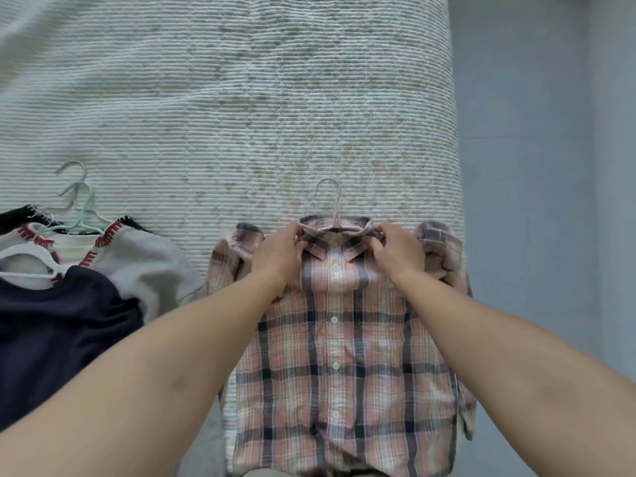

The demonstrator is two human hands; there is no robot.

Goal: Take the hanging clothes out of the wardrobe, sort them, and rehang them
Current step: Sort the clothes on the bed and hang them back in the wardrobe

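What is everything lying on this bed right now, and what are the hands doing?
plaid shirt: one, pink with dark checks, buttoned, flat on the bed at centre right, on a hanger.
shirt hanger: one, pale; only its hook shows above the collar.
pile of clothes: at least three garments at far left; a dark navy one on top, a grey one and a cream one with red stitching beneath.
pile hangers: several, white and pale green, hooks sticking out above the pile; exact count unclear.
bedcover: one, whitish, ribbed, under everything.
floor: grey-blue, right of the bed.
left hand: pinches the collar's left side.
right hand: pinches the collar's right side.
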